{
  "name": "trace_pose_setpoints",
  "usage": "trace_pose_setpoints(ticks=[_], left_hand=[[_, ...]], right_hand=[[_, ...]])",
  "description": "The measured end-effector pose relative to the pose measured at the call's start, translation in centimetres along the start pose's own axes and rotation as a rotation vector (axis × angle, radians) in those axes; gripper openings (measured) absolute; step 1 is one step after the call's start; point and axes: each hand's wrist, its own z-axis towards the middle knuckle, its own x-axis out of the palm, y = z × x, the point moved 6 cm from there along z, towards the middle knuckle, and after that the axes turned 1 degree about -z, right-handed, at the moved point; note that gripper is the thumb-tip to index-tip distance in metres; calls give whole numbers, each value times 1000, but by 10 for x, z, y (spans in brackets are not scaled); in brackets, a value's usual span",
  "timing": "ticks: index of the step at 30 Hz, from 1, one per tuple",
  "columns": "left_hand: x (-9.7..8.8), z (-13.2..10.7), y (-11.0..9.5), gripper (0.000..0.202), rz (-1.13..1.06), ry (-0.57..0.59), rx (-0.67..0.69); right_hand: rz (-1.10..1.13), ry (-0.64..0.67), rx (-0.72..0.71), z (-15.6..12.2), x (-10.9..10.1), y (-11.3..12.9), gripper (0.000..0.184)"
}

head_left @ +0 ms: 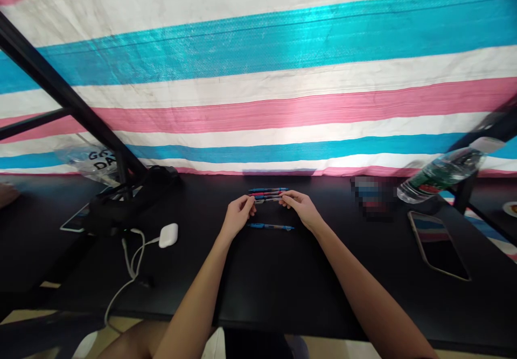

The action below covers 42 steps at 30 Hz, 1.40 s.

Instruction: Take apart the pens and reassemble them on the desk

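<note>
Both my hands reach to the middle of a black table (pixel 283 278). My left hand (pixel 238 213) pinches the left end of a pen (pixel 269 201), and my right hand (pixel 301 208) pinches its right end. Just beyond that pen lie a blue pen (pixel 269 190) and a pink pen (pixel 266 194), side by side. Another blue pen (pixel 270 226) lies on the table just in front of my hands, between my wrists.
A phone (pixel 438 243) lies face up at the right. A tilted water bottle (pixel 444 173) stands behind it. At the left are a white earbud case (pixel 168 235) with a white cable (pixel 131 265), a black stand (pixel 121 197) and a second phone (pixel 76 218). A striped tarp (pixel 258 79) hangs behind.
</note>
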Motion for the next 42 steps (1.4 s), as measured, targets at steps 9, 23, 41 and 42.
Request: trace_pose_setpoints(ticks=[9,23,41,42], left_hand=[[-1,-1,-5,32,53,-4,20],[1,-1,-4,31,70,16,51],[-3,1,-3,29,-80,-33,25],[-5,2,-1,29,-99,-61,17]], right_hand=[[3,-10,4,0,0,1,35],[67,-59,-6,3,-3,0,35],[84,-34,-4,2,-1,-1,33],[96,-46,-1,2,-2,-1,33]])
